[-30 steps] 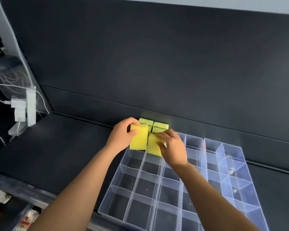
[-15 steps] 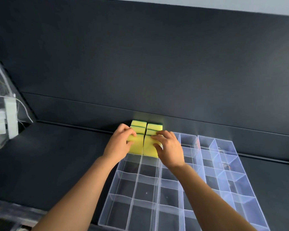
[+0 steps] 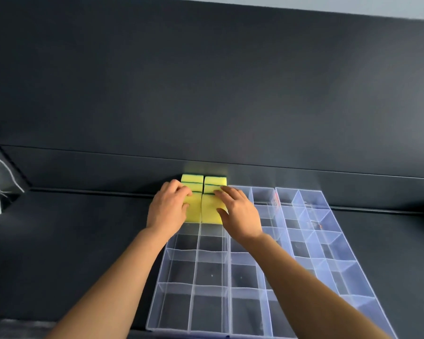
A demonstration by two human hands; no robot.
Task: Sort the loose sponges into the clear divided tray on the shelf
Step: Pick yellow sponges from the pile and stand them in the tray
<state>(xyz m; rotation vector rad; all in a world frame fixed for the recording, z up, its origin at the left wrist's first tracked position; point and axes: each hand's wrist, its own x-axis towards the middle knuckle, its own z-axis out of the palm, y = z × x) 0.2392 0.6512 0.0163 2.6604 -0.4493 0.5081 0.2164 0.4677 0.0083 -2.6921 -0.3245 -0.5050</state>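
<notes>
Two columns of yellow sponges stand on edge in the far-left compartments of the clear tray [image 3: 195,255], which lies on the dark shelf [image 3: 71,241] with its far end near the back wall. The left hand [image 3: 168,211] curls its fingers over the top of the left near sponge [image 3: 194,214]. The right hand [image 3: 240,216] lies with fingers stretched over the top of the right near sponge [image 3: 209,211], holding nothing closed, thumb against the near face. The far sponges [image 3: 192,179] sit just behind, touching these two.

The step in hand looks like seating this pair. To do it well, press straight down and slightly toward the far wall, so each sponge slides behind its divider rather than riding up on the rim. The foam will squash and spring back, so even pressure along the top edge matters more than force. Keep each sponge upright and on its own side of the middle divider. Steady the light tray if it slides.
</notes>
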